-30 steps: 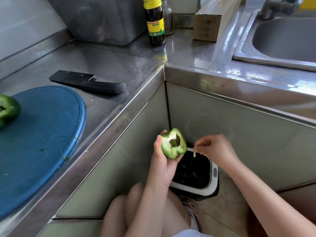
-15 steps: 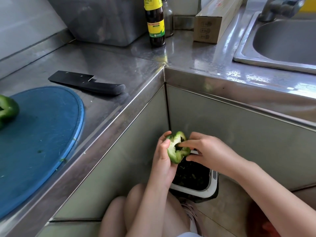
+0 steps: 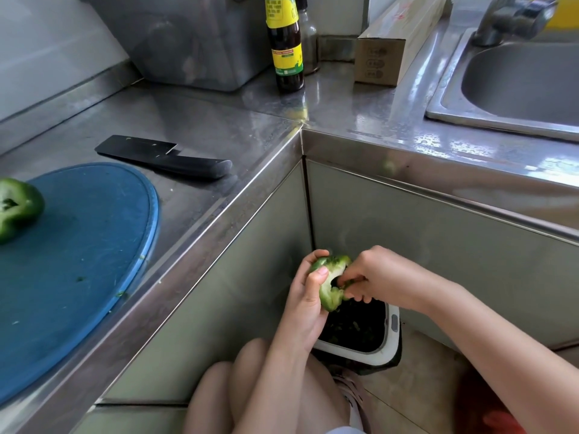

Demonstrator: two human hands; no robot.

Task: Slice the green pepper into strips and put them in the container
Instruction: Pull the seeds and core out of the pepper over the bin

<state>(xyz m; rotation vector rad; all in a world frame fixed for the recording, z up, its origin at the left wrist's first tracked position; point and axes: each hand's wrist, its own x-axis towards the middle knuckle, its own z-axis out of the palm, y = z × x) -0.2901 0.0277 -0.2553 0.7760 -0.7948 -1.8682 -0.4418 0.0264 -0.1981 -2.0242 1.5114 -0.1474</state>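
Observation:
My left hand (image 3: 308, 303) grips a green pepper half (image 3: 329, 286) from the left, its hollow side turned right, above the floor bin. My right hand (image 3: 376, 277) has its fingers curled into the hollow, pinching the pepper's inner part. A second green pepper piece (image 3: 17, 208) lies at the left edge of the round blue cutting board (image 3: 87, 245). A black cleaver (image 3: 163, 156) lies flat on the steel counter behind the board. A grey translucent container (image 3: 194, 42) stands at the back of the counter.
A white-rimmed bin (image 3: 363, 335) with dark scraps stands on the floor below my hands. A sauce bottle (image 3: 285, 48), a long cardboard box (image 3: 394, 42) and a sink (image 3: 517, 79) sit on the counter at the back right. My knees are below.
My right hand, which held a pale scrap over the bin, has returned to the pepper half and pushed its fingers into the hollow. The left hand turned the pepper slightly.

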